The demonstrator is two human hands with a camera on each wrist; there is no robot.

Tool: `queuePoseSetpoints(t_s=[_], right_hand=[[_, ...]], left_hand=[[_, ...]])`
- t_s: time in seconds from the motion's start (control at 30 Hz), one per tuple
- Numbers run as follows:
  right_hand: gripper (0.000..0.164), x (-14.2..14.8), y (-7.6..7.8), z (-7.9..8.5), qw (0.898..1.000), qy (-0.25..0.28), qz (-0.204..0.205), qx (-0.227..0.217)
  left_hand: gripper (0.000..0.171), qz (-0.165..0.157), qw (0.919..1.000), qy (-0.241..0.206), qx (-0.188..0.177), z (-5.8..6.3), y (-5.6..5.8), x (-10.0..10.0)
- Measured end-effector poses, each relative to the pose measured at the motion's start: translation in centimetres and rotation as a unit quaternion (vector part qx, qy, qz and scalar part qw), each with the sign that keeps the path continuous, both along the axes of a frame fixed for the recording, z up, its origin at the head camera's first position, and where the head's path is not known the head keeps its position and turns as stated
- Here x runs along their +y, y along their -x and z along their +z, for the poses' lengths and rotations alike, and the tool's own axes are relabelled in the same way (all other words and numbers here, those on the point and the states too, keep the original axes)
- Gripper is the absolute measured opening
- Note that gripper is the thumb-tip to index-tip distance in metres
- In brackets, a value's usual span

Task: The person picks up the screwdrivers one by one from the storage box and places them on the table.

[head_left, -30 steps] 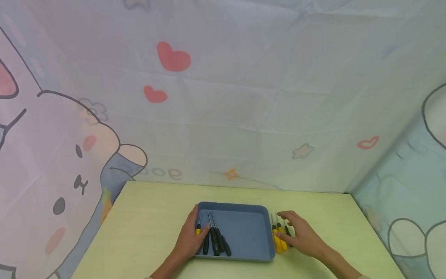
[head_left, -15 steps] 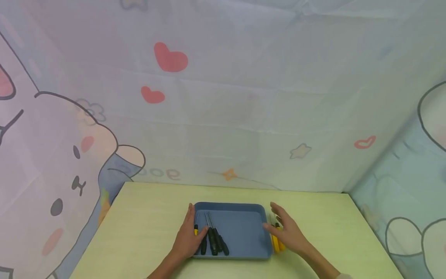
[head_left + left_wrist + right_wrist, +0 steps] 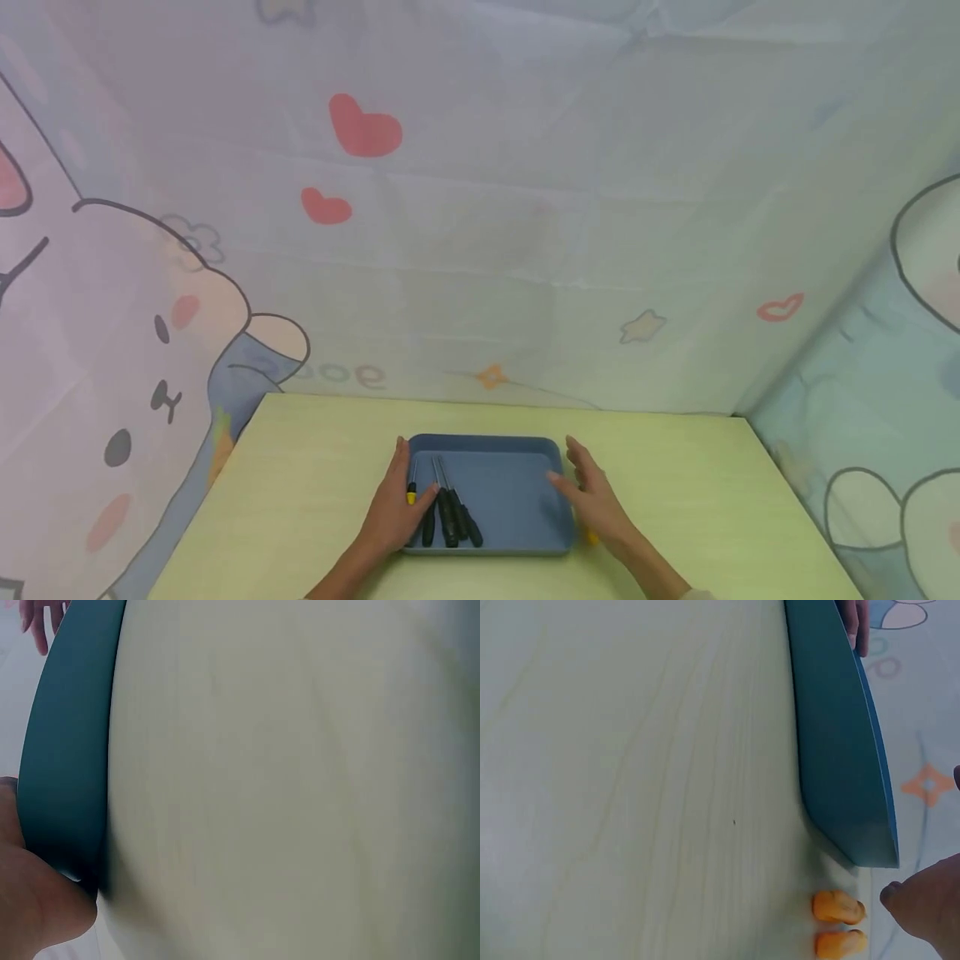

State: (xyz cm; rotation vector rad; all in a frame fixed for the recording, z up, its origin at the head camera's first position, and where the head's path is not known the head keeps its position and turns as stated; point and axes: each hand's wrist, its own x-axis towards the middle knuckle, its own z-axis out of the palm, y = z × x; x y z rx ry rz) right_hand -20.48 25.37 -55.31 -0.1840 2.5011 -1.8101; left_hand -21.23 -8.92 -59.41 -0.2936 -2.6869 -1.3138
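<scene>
A blue-grey rectangular tray (image 3: 517,500) lies on the table. My left hand (image 3: 392,510) grips its left side, fingers along the outer wall and thumb over the rim. Inside, on the left, lie several black-handled screwdrivers (image 3: 447,518); beside the left thumb, a yellow-and-black one (image 3: 412,492) is partly covered. My right hand (image 3: 606,507) is at the tray's right side, fingers extended and thumb toward the rim, holding nothing. Yellow handles (image 3: 591,537) are mostly hidden under it; two handle ends (image 3: 838,906) appear in the right wrist view, just outside the tray.
The pale wooden table (image 3: 675,467) extends to both sides of the tray. Behind it hangs a printed cloth backdrop (image 3: 487,250) with hearts and cartoon animals, which continues along both sides.
My right hand has moved left from over the yellow-handled screwdrivers to the tray's right edge, and now covers most of them. Together with my left hand, the tray has shifted slightly left.
</scene>
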Motion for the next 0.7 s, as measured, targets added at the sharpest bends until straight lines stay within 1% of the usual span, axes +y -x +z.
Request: queuePoseSetpoints(t_s=[0.1, 0.2, 0.27, 0.33, 0.4, 0.53, 0.6, 0.7], right_hand=[[0.084, -0.8, 0.1, -0.6, 1.0, 0.019, -0.01, -0.014], [0.086, -1.3, 0.3, -1.1, 0.999, 0.028, -0.013, -0.014], [0.087, -1.6, 0.5, -1.5, 1.0, 0.026, -0.012, -0.007], [0.087, -1.8, 0.5, -1.7, 1.0, 0.017, -0.014, -0.01], [0.088, -2.0, 0.6, -2.0, 1.0, 0.002, -0.016, -0.009], [0.09, -2.3, 0.4, -2.6, 0.999, -0.048, -0.024, 0.004], [0.092, -2.6, 0.3, -2.8, 0.996, -0.076, -0.031, 0.017], [0.094, -2.8, 0.1, -3.2, 0.993, -0.111, -0.045, 0.016]], left_hand=[[0.09, -0.001, 1.0, 0.003, -0.004, 0.1, 0.0, -0.2], [0.09, -0.005, 0.9999, 0.0, -0.011, 0.2, 0.0, -0.3], [0.091, -0.006, 0.9999, -0.004, -0.011, 0.2, 0.0, -0.3], [0.091, -0.004, 0.9999, -0.007, -0.008, 0.2, 0.0, -0.4], [0.092, 0.001, 0.9999, -0.011, -0.01, 0.1, -0.1, -0.4], [0.096, 0.01, 0.9996, -0.017, -0.019, -0.2, -0.2, -0.4], [0.098, 0.014, 0.9995, -0.017, -0.021, -0.3, -0.1, -0.3], [0.1, 0.017, 0.9995, -0.017, -0.021, -0.4, -0.1, -0.1]])
